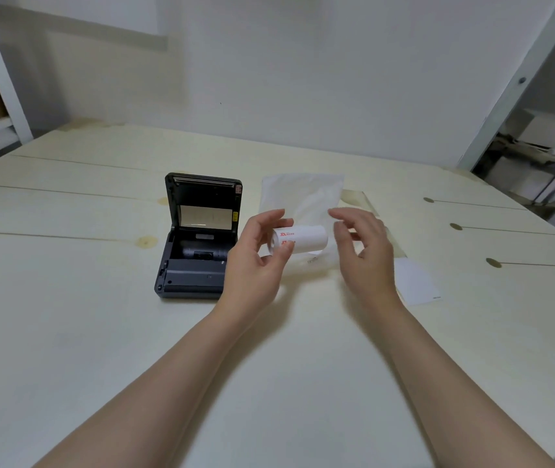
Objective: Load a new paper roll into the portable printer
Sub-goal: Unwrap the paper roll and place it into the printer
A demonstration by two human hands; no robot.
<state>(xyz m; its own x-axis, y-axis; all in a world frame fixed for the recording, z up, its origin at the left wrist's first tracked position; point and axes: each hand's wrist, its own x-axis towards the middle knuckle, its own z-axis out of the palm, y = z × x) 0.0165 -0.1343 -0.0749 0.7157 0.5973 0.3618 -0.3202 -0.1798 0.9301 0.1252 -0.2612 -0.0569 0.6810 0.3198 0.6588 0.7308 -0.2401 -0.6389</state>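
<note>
A white cylindrical paper roll with red printing near its left end is held sideways above the pale wooden table, in the middle of the scene. The left hand pinches the roll's left end, thumb on the near side and fingers curled over the top, so that this hand carries it. The right hand hovers at the roll's right end with its fingers spread loosely and bent; whether any fingertip actually touches the roll cannot be told, and it does not seem to be gripping anything. Both bare forearms reach in from the near edge. Just to the left of the left hand sits the small dark grey portable printer on the table, its hinged lid standing upright at the far side and showing a shiny panel inside. The open paper bay under the lid is dark; the roll is outside it, to its right. Behind the hands, farther away, lies a translucent white plastic bag, partly crumpled, flat on the table. To the right of the right wrist lies a flat white sheet of paper. A plain white wall stands beyond the table's far edge.
</note>
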